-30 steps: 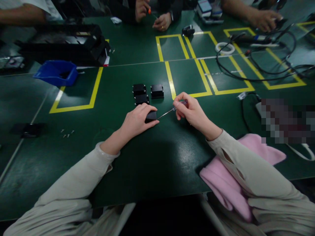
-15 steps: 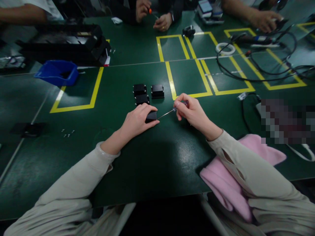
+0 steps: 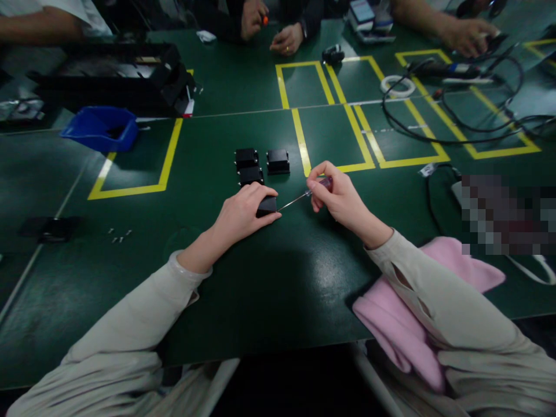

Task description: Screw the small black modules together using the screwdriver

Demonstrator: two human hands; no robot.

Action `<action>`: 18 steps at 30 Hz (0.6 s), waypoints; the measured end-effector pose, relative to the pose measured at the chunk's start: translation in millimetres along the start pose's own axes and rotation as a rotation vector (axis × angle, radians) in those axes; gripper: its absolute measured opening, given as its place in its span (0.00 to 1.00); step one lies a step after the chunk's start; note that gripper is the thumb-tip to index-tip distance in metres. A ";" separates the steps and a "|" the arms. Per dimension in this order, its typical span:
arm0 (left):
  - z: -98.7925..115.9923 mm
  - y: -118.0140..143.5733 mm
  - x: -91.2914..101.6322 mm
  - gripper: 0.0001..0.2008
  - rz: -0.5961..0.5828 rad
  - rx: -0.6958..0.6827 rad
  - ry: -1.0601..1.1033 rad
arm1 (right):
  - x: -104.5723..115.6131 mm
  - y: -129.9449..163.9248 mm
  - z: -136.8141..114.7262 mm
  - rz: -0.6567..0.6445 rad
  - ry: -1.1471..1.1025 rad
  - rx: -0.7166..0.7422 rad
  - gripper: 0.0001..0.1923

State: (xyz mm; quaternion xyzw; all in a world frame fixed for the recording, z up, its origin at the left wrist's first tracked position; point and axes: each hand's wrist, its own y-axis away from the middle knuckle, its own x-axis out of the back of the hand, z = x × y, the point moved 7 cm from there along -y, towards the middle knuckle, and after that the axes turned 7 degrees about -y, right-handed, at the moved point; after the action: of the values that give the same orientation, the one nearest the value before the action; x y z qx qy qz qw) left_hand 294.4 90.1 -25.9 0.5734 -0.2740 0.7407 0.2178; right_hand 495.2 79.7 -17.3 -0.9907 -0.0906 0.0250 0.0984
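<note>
My left hand (image 3: pixel 241 215) presses a small black box (image 3: pixel 266 205) down on the green table (image 3: pixel 260 278). My right hand (image 3: pixel 341 200) grips a thin screwdriver (image 3: pixel 299 198) by its clear reddish handle, and the metal shaft points left with its tip at the box's right side. Three more black boxes (image 3: pixel 259 164) stand close together just beyond my left hand.
A blue bin (image 3: pixel 101 128) and a black machine (image 3: pixel 113 75) are at the far left. Several tiny screws (image 3: pixel 118 235) lie left of my arm. Black cables (image 3: pixel 456 110) and a white tape ring (image 3: pixel 397 86) are at the far right. A pink cloth (image 3: pixel 403 301) lies under my right forearm. Other people's hands (image 3: pixel 286 37) work across the table.
My right fingers have shifted slightly on the screwdriver handle, as if turning it. The left hand and the box have stayed in place.
</note>
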 end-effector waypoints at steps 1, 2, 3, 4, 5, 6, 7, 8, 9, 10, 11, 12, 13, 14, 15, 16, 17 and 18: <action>0.0 -0.1 -0.2 0.20 0.001 0.001 -0.002 | 0.1 0.1 -0.4 0.001 -0.002 0.006 0.12; -0.1 -0.2 -0.3 0.20 0.001 0.002 -0.002 | 0.2 0.1 -0.9 0.002 -0.001 0.010 0.12; -0.1 -0.2 -0.4 0.20 0.000 0.002 -0.001 | 0.5 0.2 -1.3 0.004 0.002 0.011 0.12; 0.1 -0.2 -0.4 0.20 0.000 0.001 0.001 | 0.5 0.2 -1.5 0.002 0.006 0.008 0.13; 0.2 -0.3 -0.3 0.19 0.001 -0.001 0.003 | 0.5 0.2 -1.5 -0.002 0.013 0.001 0.14; 0.3 -0.3 -0.2 0.19 0.000 -0.002 0.006 | 0.3 0.2 -1.4 -0.007 0.021 -0.007 0.15; 0.3 -0.2 0.0 0.19 0.000 -0.002 0.007 | 0.0 0.3 -1.3 -0.014 0.031 -0.014 0.16; 0.4 -0.2 0.1 0.19 0.000 -0.003 0.007 | -0.3 0.3 -1.3 -0.020 0.038 -0.018 0.17; 0.5 -0.3 0.2 0.19 -0.002 -0.003 0.006 | -0.5 0.3 -1.4 -0.024 0.040 -0.018 0.17; 0.5 -0.3 0.2 0.19 -0.004 -0.002 0.004 | -0.6 0.3 -1.5 -0.023 0.035 -0.014 0.17; 0.6 -0.4 0.2 0.19 -0.006 -0.002 0.002 | -0.4 0.3 -1.9 -0.019 0.024 -0.006 0.16; 0.7 -0.4 0.3 0.20 -0.006 -0.002 0.001 | -0.3 0.3 -2.3 -0.014 0.013 0.004 0.14; 0.9 -0.5 0.3 0.20 -0.006 -0.002 -0.001 | -0.3 0.3 -2.7 -0.010 0.003 0.012 0.13; 1.0 -0.6 0.2 0.20 -0.006 -0.003 -0.001 | -0.3 0.3 -2.9 -0.007 -0.003 0.018 0.13; 1.1 -0.6 0.2 0.20 -0.005 -0.004 0.000 | -0.4 0.2 -2.8 -0.006 -0.004 0.018 0.13; 1.2 -0.6 0.1 0.20 -0.004 -0.005 0.001 | -0.5 0.2 -2.6 -0.006 -0.002 0.013 0.13; 1.1 -0.6 0.1 0.20 -0.001 -0.005 0.003 | -0.5 0.1 -2.3 -0.007 0.005 0.005 0.14; 1.0 -0.5 0.1 0.20 0.001 -0.006 0.006 | -0.7 0.0 -2.0 -0.011 0.013 -0.003 0.15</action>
State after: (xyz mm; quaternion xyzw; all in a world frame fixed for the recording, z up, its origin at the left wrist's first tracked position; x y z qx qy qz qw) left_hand 295.4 89.9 -25.5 0.5703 -0.2757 0.7418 0.2201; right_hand 494.6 79.2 -15.4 -0.9905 -0.0954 0.0180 0.0976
